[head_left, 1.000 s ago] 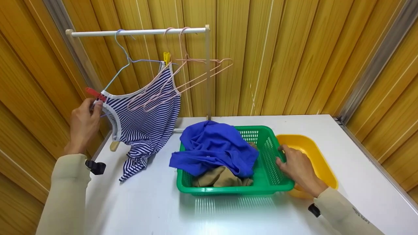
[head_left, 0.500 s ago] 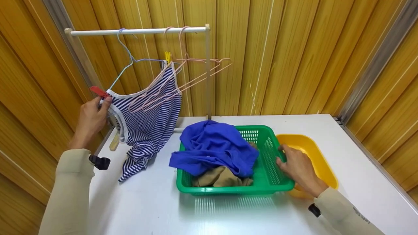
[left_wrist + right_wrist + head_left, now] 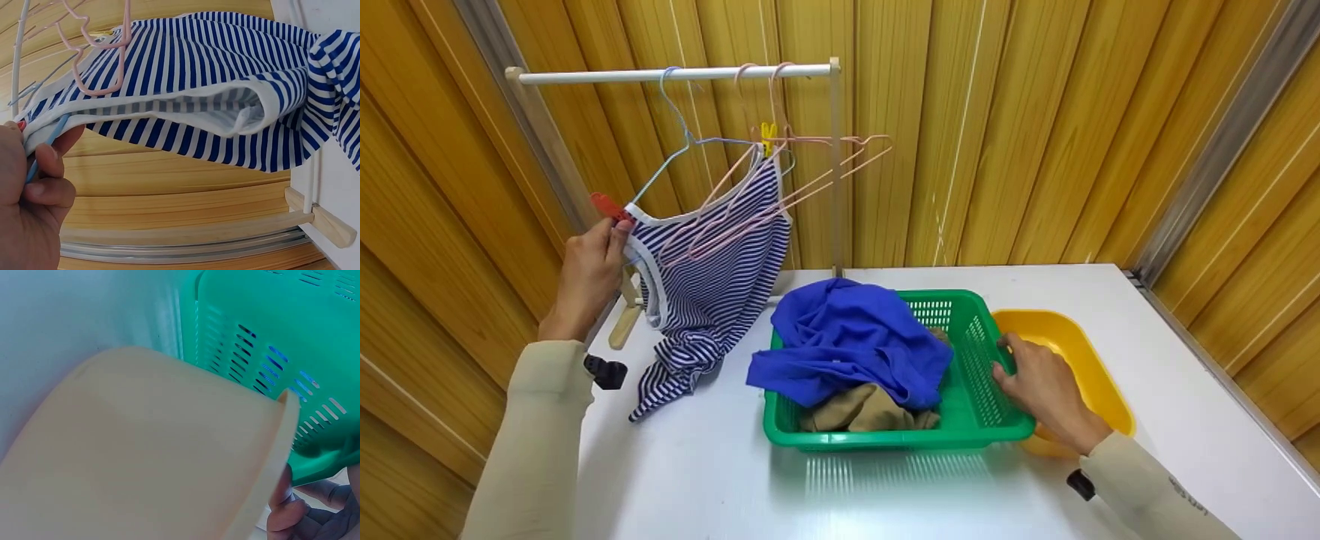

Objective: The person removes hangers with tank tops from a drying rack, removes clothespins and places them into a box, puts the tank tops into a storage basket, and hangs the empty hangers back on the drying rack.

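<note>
My left hand (image 3: 589,266) pinches the strap of a navy-and-white striped sleeveless top (image 3: 712,262) beside a red clothespin (image 3: 611,208). In the left wrist view, the hand's fingers curl around the end of the blue hanger (image 3: 49,143). The top hangs from this hanger, with a yellow clothespin (image 3: 768,139) at its other strap. My right hand (image 3: 1046,382) grips the right rim of a green basket (image 3: 900,437), thumb on the inner side; the basket partly covers a yellow tub (image 3: 1091,367). Blue cloth (image 3: 855,337) and brown cloth (image 3: 862,409) lie in the basket.
A white rod (image 3: 585,77) on a wooden rack carries the blue hanger and pink hangers (image 3: 810,191), which overlap the top in the head view. The rack stands on a white table (image 3: 697,480) against yellow slatted walls (image 3: 907,135).
My left hand has moved rightward, and the blue hanger has slid right along the rod with the striped top and both clothespins. The right hand and basket have stayed put.
</note>
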Tool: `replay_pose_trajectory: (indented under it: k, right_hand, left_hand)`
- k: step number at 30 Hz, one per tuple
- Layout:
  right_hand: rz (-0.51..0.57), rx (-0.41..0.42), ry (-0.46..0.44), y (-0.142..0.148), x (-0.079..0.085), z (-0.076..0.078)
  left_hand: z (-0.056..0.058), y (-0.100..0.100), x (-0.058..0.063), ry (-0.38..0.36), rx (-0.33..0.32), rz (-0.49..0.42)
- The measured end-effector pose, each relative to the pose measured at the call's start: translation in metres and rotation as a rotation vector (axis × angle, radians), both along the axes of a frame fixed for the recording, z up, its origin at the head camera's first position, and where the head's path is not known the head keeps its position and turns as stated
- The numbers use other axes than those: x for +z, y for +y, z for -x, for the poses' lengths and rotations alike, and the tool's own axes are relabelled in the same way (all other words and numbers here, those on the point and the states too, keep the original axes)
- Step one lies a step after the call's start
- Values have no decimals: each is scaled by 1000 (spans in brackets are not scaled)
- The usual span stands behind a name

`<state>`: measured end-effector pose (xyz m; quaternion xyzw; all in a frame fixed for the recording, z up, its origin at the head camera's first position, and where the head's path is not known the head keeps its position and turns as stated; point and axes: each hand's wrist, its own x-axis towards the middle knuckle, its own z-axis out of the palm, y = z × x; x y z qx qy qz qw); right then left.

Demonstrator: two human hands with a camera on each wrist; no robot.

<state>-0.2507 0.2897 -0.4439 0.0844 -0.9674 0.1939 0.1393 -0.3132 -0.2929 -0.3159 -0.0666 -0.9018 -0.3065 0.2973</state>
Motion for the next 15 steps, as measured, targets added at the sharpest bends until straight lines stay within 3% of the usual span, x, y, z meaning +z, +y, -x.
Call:
replay_pose_trajectory:
  k: [15]
  right_hand:
    - [25, -16, -48, 0, 0, 0]
  left_hand:
    - [6, 4, -10, 80, 36, -12]
